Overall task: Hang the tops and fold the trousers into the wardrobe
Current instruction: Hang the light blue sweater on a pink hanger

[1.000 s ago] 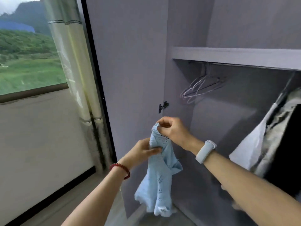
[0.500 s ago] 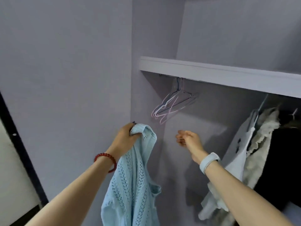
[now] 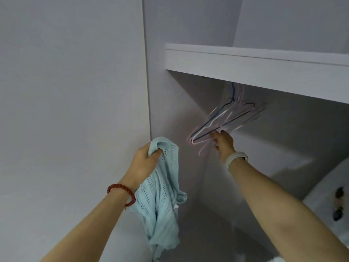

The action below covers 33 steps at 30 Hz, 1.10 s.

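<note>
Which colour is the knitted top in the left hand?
Light blue top, head view.

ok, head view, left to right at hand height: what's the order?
Red bracelet → left hand → light blue knit top → wire hangers → right hand → pale wristband.

Red bead bracelet point(image 3: 122, 193), pale wristband point(image 3: 236, 160)

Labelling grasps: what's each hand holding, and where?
Left hand grips the blue knit top by its bunched upper edge. Right hand reaches the wire hangers; grip unclear.
</note>
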Motion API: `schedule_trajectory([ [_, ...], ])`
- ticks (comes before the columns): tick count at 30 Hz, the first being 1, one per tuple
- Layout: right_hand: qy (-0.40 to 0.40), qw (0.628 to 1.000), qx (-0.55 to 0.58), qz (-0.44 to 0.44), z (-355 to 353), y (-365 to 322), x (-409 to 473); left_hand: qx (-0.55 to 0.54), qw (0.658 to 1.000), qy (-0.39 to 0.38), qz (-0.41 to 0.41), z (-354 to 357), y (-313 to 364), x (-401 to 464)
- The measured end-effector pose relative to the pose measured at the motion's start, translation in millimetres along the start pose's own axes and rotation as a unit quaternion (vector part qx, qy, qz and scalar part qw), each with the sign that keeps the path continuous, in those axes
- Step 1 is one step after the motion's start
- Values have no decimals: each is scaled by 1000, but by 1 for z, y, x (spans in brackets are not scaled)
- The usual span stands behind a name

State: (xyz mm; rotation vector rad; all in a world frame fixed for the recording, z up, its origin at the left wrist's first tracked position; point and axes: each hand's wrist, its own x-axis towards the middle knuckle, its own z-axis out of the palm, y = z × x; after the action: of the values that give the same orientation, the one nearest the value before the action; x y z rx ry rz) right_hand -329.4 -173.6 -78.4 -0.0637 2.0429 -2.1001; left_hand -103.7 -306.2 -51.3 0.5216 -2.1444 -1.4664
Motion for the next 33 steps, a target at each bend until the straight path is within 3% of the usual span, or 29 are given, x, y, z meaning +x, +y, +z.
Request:
schedule_trajectory([
  [12,93,988,35,-118,-31,-23,-45,3,999,-34,16,8,9,-3],
  [19,67,987,-47,-142,-68,34,-150,72,990,-82,88,-3,4,-35],
  [24,47,983,-80,-162,-87,86,-242,187,976,-97,57,-13,2,-66],
  [28,95,986,-104,-84,-102,94,-266,144,977,-154,29,-15,-1,-86],
  [31,212,963,-164,-17,-113,114,-277,152,966,-207,-2,-9,-8,-93],
  [33,282,946,-160,-21,-117,128,-290,168,959,-226,-38,-5,-13,-95],
])
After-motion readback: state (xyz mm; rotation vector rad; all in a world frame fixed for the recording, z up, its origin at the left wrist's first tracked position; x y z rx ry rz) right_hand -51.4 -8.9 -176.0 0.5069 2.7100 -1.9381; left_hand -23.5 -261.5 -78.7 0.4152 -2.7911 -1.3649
